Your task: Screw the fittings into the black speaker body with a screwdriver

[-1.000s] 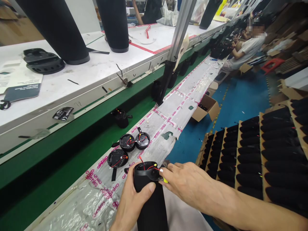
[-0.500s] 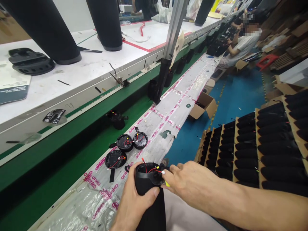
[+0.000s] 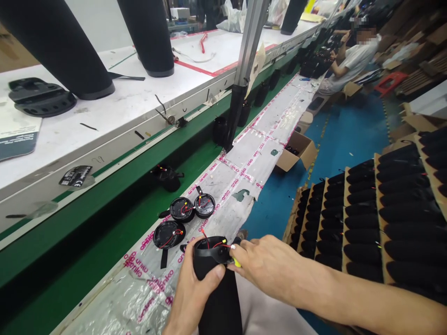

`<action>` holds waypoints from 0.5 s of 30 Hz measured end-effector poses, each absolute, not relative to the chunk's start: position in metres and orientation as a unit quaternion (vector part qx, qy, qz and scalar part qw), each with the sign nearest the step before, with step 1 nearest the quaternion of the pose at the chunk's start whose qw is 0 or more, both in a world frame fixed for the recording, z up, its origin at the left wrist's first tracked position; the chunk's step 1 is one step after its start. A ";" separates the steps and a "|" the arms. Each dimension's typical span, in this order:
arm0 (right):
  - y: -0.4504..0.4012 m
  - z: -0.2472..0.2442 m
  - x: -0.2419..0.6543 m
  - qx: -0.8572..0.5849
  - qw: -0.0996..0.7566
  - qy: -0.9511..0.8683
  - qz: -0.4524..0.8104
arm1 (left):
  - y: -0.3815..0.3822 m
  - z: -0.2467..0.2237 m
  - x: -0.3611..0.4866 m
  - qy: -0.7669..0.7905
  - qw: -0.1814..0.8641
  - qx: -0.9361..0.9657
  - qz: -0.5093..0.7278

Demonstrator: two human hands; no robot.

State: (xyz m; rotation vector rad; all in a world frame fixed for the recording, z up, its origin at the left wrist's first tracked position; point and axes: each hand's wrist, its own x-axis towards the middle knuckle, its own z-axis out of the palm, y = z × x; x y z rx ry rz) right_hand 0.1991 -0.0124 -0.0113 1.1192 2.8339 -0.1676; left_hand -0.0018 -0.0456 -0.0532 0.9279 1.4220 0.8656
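Observation:
My left hand [image 3: 195, 284] is wrapped round the upper part of a black fabric-covered speaker tube [image 3: 223, 298], its thumb pressed on the near side below the rim. The tube stands tilted in front of my lap, open end up, with red wires [image 3: 220, 244] coming out of it. At the right of the rim, my right hand [image 3: 258, 260] has its fingers closed. A small yellow piece [image 3: 236, 262] shows under them, and a white tip [image 3: 233, 247] lies by the thumb; what the fingers grip is mostly hidden. Several round black caps [image 3: 169, 234] with red wires rest beyond the tube.
A plastic-covered ledge [image 3: 237, 172] runs away beside a green conveyor belt [image 3: 122, 223]. A metal post [image 3: 248, 51] rises at the white bench [image 3: 122, 97]. Boxed rows of black tubes [image 3: 363, 228] stand at right. Further off sits a person [image 3: 356, 60] near an open carton [image 3: 296, 151].
Both hands and the speaker tube have shifted slightly left in view. The hold of each hand looks the same. The camera view has tilted a little.

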 end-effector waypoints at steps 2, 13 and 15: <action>-0.013 -0.011 0.200 0.361 0.040 0.930 -0.050 | -0.046 -0.053 -0.002 0.608 0.576 0.402 0.371; -0.018 0.002 0.202 0.283 0.110 0.953 -0.010 | -0.050 -0.037 0.012 0.677 0.493 0.425 0.342; -0.019 -0.001 0.200 0.284 0.112 0.952 -0.008 | -0.050 -0.040 0.009 0.675 0.498 0.425 0.340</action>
